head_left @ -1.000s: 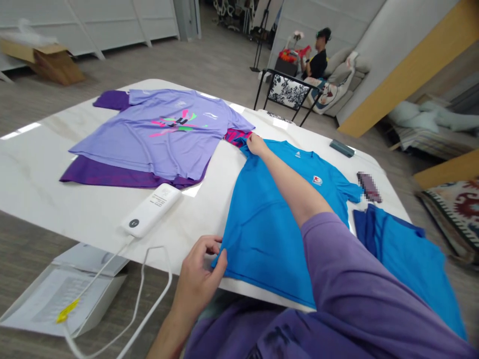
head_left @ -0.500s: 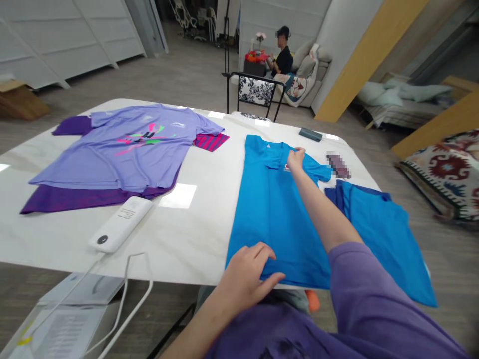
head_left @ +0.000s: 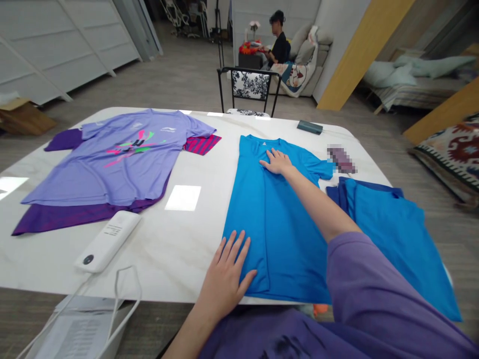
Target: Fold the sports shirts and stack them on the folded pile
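Observation:
In front of me a blue T-shirt [head_left: 295, 234] lies on the white table, its left side folded inward in a long strip and its right sleeve spread outward. My left hand [head_left: 228, 274] rests with fingers spread on the strip's lower left corner, near the table's front edge. Up by the collar, my right hand [head_left: 277, 162] lies flat on the shirt, fingers apart. Neither hand grips any cloth. To the right is a folded blue garment [head_left: 392, 234] with darker blue cloth under it.
A lavender T-shirt [head_left: 112, 164] lies over purple clothes at the left of the table [head_left: 202, 239]. Nearer stands a white corded device [head_left: 108, 242]. A dark case [head_left: 310, 127] and a blurred phone-like object [head_left: 341, 159] lie at the far right. Beyond are a chair [head_left: 250, 87] and a seated person [head_left: 280, 47].
My right hand has let go of the sleeve and moved left, flat onto the folded strip. My left hand has shifted left and spread its fingers on the lower corner.

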### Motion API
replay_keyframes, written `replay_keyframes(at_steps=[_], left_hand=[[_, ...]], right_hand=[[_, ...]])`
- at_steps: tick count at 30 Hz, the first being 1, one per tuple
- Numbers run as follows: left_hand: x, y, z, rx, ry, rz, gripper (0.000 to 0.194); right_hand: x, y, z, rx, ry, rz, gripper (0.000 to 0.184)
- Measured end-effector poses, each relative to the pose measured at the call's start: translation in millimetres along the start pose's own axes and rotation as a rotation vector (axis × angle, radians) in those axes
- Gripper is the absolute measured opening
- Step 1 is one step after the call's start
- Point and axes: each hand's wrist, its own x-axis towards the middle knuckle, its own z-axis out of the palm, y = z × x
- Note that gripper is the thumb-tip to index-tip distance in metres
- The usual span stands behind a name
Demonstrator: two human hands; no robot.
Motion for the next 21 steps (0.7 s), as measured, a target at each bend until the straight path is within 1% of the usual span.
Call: replay_keyframes(at_steps=[3, 6, 8, 10, 11, 13, 15, 17, 19, 21], left_hand=[[3, 1, -1.3, -0.002, -0.013, -0.001, 0.086], [6, 1, -1.8, -0.005, -0.026, 0.010, 0.087], [5, -1, -1.6, 0.008, -0.037, 0.022, 0.088], [3, -3, -1.8, 0.020, -0.043, 0.042, 0.089], [2, -3, -2.4, 0.021, -0.037, 0.048, 0.089], [2, 1, -5.0, 0.011, -0.001, 0.035, 0.084], [9, 16, -8.8, -0.027, 0.043, 0.005, 0.071], [25, 42, -11.4, -0.120, 0.038, 0.020, 0.054], [49, 78, -9.8, -0.238, -0.041, 0.105, 0.043], [74, 117, -2.5, -0.319, -0.158, 0.221, 0.038]], right_hand=[[-4, 8, 4, -0.022, 0.023, 0.028, 0.100], [-6, 17, 6, -0.014, 0.035, 0.016, 0.096], [-6, 27, 3, 0.026, 0.032, -0.001, 0.092], [-5, 47, -6, 0.074, 0.087, 0.001, 0.085], [-6, 62, -13, 0.088, 0.142, 0.020, 0.080], [-9, 100, -30, 0.083, 0.250, 0.107, 0.071], [-17, 144, -45, 0.064, 0.274, 0.222, 0.063], [-29, 185, -54, 0.061, 0.243, 0.322, 0.057], [-41, 216, -57, 0.068, 0.222, 0.388, 0.054], [-53, 235, -54, 0.078, 0.209, 0.432, 0.055]])
